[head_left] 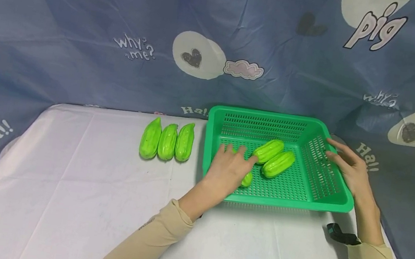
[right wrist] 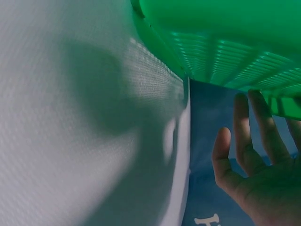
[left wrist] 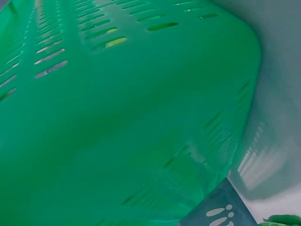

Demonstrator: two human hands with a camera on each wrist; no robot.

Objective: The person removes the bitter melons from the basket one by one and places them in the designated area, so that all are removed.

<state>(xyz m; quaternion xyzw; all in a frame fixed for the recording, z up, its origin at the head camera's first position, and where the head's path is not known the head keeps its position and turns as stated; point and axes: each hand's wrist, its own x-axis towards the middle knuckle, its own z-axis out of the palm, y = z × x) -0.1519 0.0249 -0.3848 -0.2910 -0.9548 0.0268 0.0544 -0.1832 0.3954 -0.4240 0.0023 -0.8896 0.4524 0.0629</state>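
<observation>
Inside the green plastic basket [head_left: 280,203], my left hand [head_left: 229,170] grips a light-green bitter melon [head_left: 247,179], its middle covered by the palm and fingers. Right beside the fingertips, two more ridged bitter melons [head_left: 275,158] lie on the basket floor. At the basket's right end, my right hand [head_left: 351,169] holds the rim, with two digits reaching over it. The right wrist view shows other fingers of the right hand [right wrist: 263,165] spread along the outside. The left wrist view is filled by the basket's outer wall [left wrist: 117,117]; the left hand is hidden there.
Three bitter melons [head_left: 167,142] stand in a row on the white tablecloth [head_left: 93,202], left of the basket. A blue printed cloth [head_left: 147,19] hangs behind the table. A black strap [head_left: 342,234] shows at the right wrist.
</observation>
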